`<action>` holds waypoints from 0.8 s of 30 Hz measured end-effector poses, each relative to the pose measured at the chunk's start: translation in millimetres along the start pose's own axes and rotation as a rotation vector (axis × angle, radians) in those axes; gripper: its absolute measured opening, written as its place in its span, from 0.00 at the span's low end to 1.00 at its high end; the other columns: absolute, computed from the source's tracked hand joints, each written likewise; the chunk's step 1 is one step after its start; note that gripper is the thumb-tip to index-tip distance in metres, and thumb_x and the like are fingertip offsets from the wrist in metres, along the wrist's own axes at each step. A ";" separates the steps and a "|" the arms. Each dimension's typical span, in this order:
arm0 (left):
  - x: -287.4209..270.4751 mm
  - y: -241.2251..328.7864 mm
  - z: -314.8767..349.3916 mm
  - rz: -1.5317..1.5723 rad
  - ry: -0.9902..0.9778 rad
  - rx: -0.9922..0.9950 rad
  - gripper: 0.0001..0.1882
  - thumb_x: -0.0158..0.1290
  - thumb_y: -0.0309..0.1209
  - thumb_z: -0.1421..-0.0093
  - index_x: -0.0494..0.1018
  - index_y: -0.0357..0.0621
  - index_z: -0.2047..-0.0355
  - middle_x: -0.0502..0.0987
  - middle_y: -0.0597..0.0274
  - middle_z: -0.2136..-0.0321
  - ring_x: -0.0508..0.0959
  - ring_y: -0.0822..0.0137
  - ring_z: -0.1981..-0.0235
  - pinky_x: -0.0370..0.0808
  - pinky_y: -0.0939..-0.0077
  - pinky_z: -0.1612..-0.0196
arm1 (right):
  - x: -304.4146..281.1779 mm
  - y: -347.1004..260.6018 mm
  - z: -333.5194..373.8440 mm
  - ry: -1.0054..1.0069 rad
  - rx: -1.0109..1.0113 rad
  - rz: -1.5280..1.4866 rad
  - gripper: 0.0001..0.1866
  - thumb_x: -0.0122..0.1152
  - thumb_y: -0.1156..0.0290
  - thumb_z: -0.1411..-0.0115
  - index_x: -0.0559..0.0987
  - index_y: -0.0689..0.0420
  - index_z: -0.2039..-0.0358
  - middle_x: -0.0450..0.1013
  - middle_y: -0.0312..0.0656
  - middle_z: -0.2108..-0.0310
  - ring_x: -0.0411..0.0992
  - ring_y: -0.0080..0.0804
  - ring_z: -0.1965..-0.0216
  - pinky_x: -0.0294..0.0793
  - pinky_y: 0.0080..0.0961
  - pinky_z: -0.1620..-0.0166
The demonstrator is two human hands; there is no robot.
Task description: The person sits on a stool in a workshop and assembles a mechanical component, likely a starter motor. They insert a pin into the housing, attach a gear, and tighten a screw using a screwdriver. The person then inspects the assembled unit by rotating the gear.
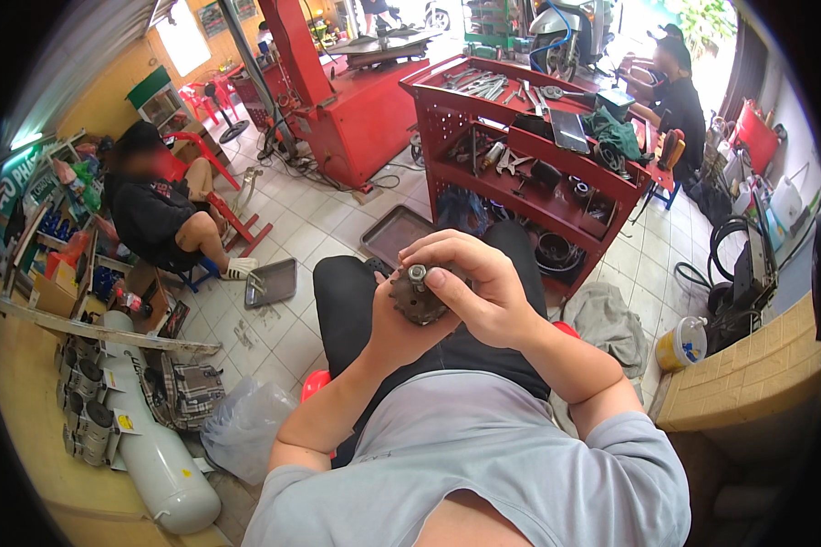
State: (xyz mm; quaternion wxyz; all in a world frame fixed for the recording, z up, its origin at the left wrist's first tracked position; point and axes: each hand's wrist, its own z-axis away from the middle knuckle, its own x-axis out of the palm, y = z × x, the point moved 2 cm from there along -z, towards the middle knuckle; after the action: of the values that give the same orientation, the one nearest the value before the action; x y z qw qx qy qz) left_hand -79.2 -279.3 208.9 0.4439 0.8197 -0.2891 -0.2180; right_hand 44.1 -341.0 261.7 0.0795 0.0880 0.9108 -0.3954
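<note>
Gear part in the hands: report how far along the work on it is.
Done: the toothed gear part is off any machine and up over the lap. In hand: the left hand cups it from below, the right hand grips its top, thumb by the metal hub. Left: it is not fitted anywhere yet.

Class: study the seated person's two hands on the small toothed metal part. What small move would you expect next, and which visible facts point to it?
Probably a slight turn of the gear to inspect or work its centre. The left hand cups it from below, the right hand wraps over the top, and a right fingertip rests beside the shiny hub. Both hands hold it above the lap, tilted toward the face.
</note>
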 end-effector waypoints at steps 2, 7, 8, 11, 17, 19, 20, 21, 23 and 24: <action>-3.6 -7.9 0.7 -0.031 -0.014 0.043 0.23 0.66 0.28 0.57 0.71 0.40 0.60 0.77 0.66 0.68 0.78 0.75 0.66 0.73 0.78 0.62 | 1.4 -3.0 -1.4 0.010 -0.010 -0.020 0.15 0.62 0.76 0.45 0.70 0.62 0.59 0.72 0.44 0.57 0.70 0.26 0.55 0.68 0.25 0.50; -4.0 -8.4 0.9 -0.062 -0.018 0.050 0.22 0.67 0.28 0.58 0.71 0.41 0.62 0.77 0.65 0.69 0.78 0.74 0.67 0.73 0.79 0.62 | 5.8 -3.7 4.2 0.062 0.148 -0.112 0.14 0.60 0.75 0.43 0.70 0.63 0.57 0.72 0.44 0.57 0.70 0.26 0.55 0.68 0.26 0.49; -2.8 -5.3 0.9 -0.038 -0.009 0.018 0.22 0.67 0.28 0.58 0.71 0.41 0.62 0.77 0.65 0.69 0.77 0.74 0.67 0.73 0.79 0.62 | 4.5 -3.1 3.7 0.053 0.149 -0.098 0.15 0.60 0.74 0.43 0.69 0.63 0.56 0.72 0.43 0.57 0.70 0.26 0.55 0.68 0.26 0.50; -0.6 -2.0 -1.3 -0.011 -0.001 0.018 0.23 0.66 0.27 0.57 0.71 0.40 0.61 0.77 0.66 0.69 0.77 0.75 0.67 0.73 0.79 0.63 | 0.8 1.7 2.1 -0.022 0.008 -0.013 0.16 0.60 0.75 0.43 0.69 0.63 0.56 0.72 0.43 0.57 0.70 0.26 0.55 0.68 0.26 0.50; -2.4 -5.3 0.8 -0.023 -0.029 0.032 0.23 0.66 0.27 0.57 0.70 0.39 0.60 0.76 0.66 0.68 0.77 0.75 0.66 0.73 0.79 0.62 | 8.1 -5.9 4.5 0.084 0.161 -0.167 0.13 0.55 0.77 0.41 0.71 0.65 0.55 0.71 0.44 0.57 0.70 0.28 0.54 0.67 0.26 0.48; -1.3 -2.5 0.1 -0.006 -0.023 -0.003 0.23 0.66 0.27 0.57 0.70 0.39 0.60 0.76 0.65 0.67 0.77 0.74 0.65 0.73 0.78 0.62 | 6.3 -4.0 4.2 0.047 0.129 -0.116 0.14 0.57 0.76 0.42 0.70 0.64 0.56 0.71 0.44 0.57 0.69 0.28 0.54 0.67 0.27 0.49; -1.7 -1.4 -0.7 -0.021 -0.027 -0.006 0.23 0.66 0.27 0.57 0.70 0.39 0.60 0.76 0.65 0.67 0.77 0.73 0.65 0.73 0.78 0.62 | 4.8 -3.2 3.4 0.029 0.110 -0.090 0.14 0.58 0.76 0.42 0.69 0.64 0.56 0.71 0.44 0.57 0.69 0.28 0.53 0.67 0.27 0.49; -1.9 -0.6 -1.5 -0.036 -0.031 -0.009 0.23 0.66 0.27 0.57 0.70 0.39 0.60 0.76 0.65 0.67 0.77 0.73 0.66 0.73 0.78 0.62 | 2.9 -2.1 2.8 0.015 0.079 -0.062 0.14 0.58 0.76 0.42 0.69 0.63 0.56 0.71 0.44 0.58 0.69 0.28 0.54 0.67 0.26 0.49; -2.9 -6.9 -0.6 -0.034 -0.023 0.036 0.24 0.66 0.27 0.57 0.70 0.39 0.60 0.76 0.64 0.67 0.77 0.73 0.66 0.73 0.78 0.62 | 0.6 0.3 2.4 -0.014 0.018 -0.009 0.13 0.59 0.76 0.43 0.69 0.63 0.57 0.71 0.43 0.58 0.69 0.28 0.54 0.68 0.26 0.49; -3.5 -9.4 -0.4 -0.033 -0.019 0.059 0.24 0.66 0.27 0.57 0.70 0.39 0.60 0.76 0.64 0.67 0.77 0.73 0.66 0.73 0.78 0.63 | 2.9 -1.9 1.9 0.032 0.049 -0.077 0.12 0.57 0.76 0.42 0.70 0.64 0.58 0.71 0.44 0.58 0.69 0.28 0.54 0.67 0.26 0.49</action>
State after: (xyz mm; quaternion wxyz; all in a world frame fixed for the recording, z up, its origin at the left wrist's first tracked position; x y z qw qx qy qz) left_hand -78.9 -272.6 201.4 0.4134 0.8349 -0.2861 -0.2243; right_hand 41.0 -343.4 261.2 0.0476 0.0608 0.9047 -0.4190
